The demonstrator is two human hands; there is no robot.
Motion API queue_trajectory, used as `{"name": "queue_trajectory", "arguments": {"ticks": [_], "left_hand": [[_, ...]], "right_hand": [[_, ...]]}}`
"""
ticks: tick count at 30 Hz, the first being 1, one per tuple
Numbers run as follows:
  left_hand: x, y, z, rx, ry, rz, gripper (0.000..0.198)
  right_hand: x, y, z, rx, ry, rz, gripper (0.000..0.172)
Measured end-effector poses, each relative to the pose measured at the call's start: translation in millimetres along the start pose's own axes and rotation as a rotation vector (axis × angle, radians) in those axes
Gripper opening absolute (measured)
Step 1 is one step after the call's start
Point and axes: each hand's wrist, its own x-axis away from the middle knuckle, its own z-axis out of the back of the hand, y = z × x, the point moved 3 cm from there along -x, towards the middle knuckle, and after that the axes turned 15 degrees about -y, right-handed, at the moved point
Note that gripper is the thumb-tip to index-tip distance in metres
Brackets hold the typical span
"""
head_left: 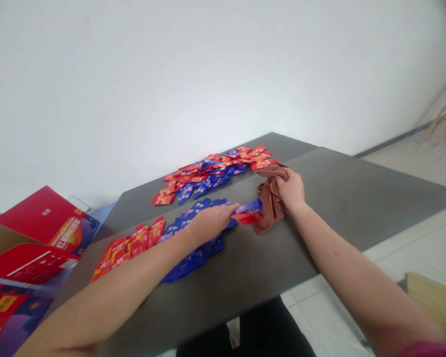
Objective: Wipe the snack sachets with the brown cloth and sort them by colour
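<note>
My left hand [212,223] is closed on a blue and a red packet [250,210], which are slightly blurred. Their free ends point right, toward a brown cloth pouch [270,203]. My right hand [290,189] grips the pouch by its upper right side, above the grey table. The pouch looks soft and creased; whether its mouth is spread I cannot tell. Under and beside my left forearm lie overlapping blue packets [182,267] and, further left, overlapping red packets [128,248].
A mixed heap of red and blue packets [211,171] covers part of the rear tabletop by the wall. An open red carton [46,223] stands at the left, its flaps up beside the grey table [245,277]. Pale wood [434,302] shows at lower right.
</note>
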Motion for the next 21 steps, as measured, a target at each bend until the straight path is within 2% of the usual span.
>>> {"name": "queue_trajectory", "arguments": {"ticks": [1, 3, 6, 11, 15, 18, 21], "left_hand": [[1.1, 19.1, -3.4, 0.002, 0.006, -0.161, 0.041], [4.5, 46.7, -11.7, 0.023, 0.001, -0.380, 0.041], [8.9, 66.0, -25.5, 0.038, -0.036, -0.492, 0.041], [15.2, 69.2, -41.5, -0.035, -0.096, -0.486, 0.040], [16.5, 65.5, -46.0, -0.018, -0.197, -0.462, 0.039], [17.6, 62.0, -41.8, 0.064, -0.256, -0.441, 0.040], [20.0, 57.0, -28.3, 0.248, -0.210, -0.281, 0.042]], "right_hand": [[-1.2, 4.1, 3.7, -0.027, 0.038, -0.025, 0.039], [-2.3, 9.5, 7.9, -0.075, 0.086, -0.061, 0.039], [-1.9, 10.4, 6.7, -0.092, 0.083, -0.071, 0.037], [0.2, 5.9, 2.0, -0.078, 0.035, -0.088, 0.037], [2.2, 4.2, 3.1, -0.092, 0.029, -0.105, 0.037], [2.7, 4.1, 3.4, -0.094, 0.029, -0.094, 0.036], [1.9, 5.9, 2.6, -0.098, 0.039, -0.082, 0.035]]}}
